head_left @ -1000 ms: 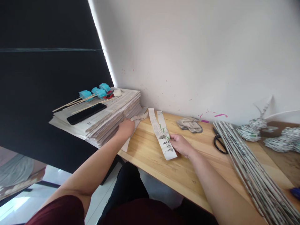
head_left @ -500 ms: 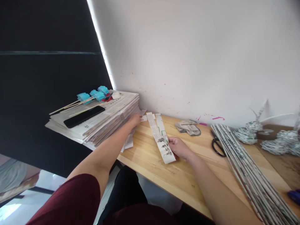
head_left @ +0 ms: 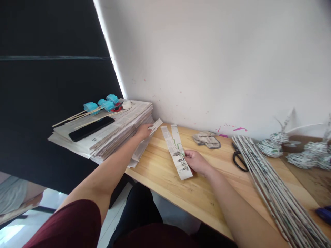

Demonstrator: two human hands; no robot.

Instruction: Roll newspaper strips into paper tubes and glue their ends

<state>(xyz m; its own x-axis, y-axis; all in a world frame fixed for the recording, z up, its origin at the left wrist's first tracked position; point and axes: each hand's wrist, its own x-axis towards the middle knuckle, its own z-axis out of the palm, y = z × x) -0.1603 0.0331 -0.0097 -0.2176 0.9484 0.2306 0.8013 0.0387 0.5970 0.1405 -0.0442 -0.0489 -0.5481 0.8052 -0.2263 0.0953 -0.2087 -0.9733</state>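
Left hand (head_left: 144, 131) grip pinches paper strip (head_left: 157, 124) beside stack (head_left: 129, 120); right hand (head_left: 196, 161) grip holds two strips (head_left: 178, 156) right of stack.

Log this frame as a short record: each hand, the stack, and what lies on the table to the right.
Left hand: fingers closed on a printed strip, beside the newspaper stack
Right hand: holding two paper strips, fanned in a V
On stack: phone, thin sticks, blue bundles
Table, right: cloth, scissors, paper rods
Scissors: partly hidden by rods
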